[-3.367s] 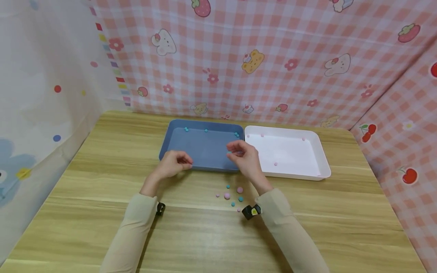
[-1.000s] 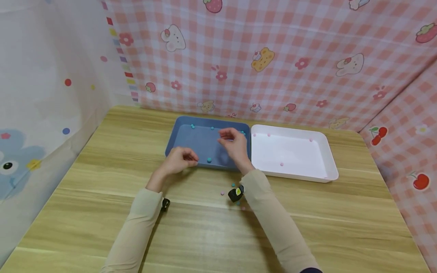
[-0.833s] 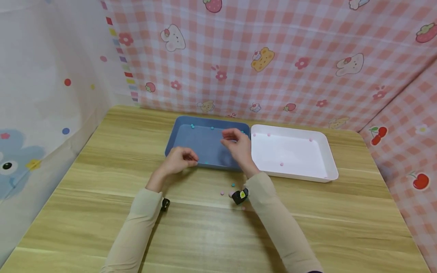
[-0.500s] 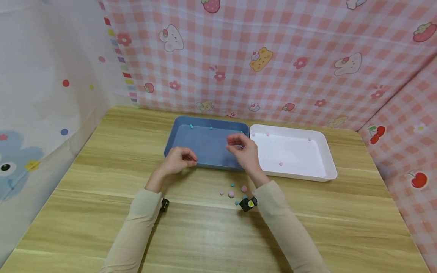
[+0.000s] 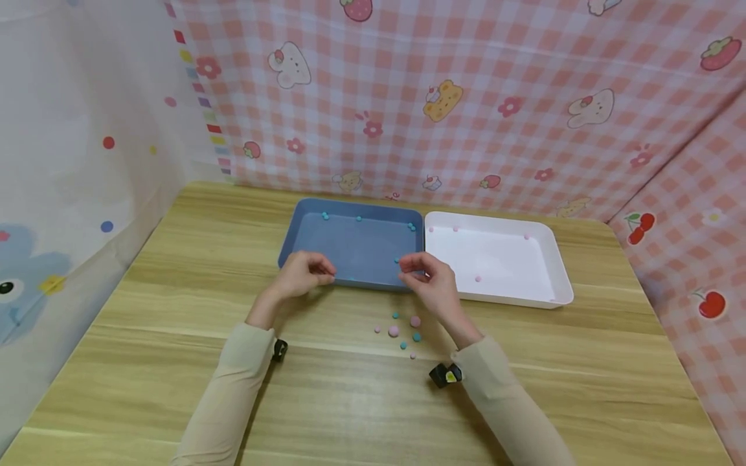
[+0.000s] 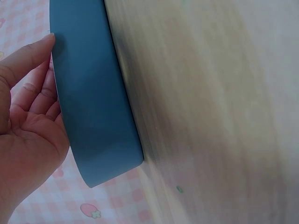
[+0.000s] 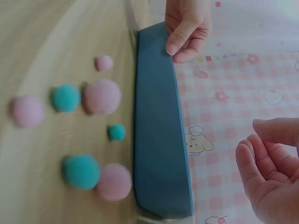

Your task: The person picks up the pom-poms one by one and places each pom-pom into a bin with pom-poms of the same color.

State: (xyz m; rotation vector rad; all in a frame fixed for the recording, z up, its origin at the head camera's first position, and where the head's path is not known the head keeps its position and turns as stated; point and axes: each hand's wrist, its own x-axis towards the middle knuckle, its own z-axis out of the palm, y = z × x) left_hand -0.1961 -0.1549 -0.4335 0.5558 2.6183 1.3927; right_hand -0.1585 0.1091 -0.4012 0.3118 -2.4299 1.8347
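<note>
- Near the far edge of the tabletop (image 5: 326, 414), left of its middle, sits the blue tray (image 5: 367, 243), with teal balls (image 5: 325, 215) along its far side and one teal ball (image 5: 397, 260) just beside the right fingertips.
- At the tray's near wall only a teal sliver (image 5: 351, 278) shows; a second earlier a whole ball is visible there. One more ball seems to have come to rest inside, mostly hidden by the wall.
- The left hand (image 5: 298, 275) keeps its grip on the tray's near edge, thumb outside and fingers inside, so the tray appears steadied.
- The right hand (image 5: 436, 288) has drawn back from over the tray's middle to its near right corner. Its grip is released: thumb and fingers stand apart with nothing between them, which suggests that this placing is done.
- Between the trays and the tabletop's near edge lie three loose teal balls (image 5: 416, 337) and four loose pink balls (image 5: 394, 331), so seven remain outside both trays.
- Beside the blue tray, toward the tabletop's far right corner, the white tray (image 5: 501, 249) holds a few pink balls (image 5: 478, 279), well spread; nothing in it looks altered.
</note>
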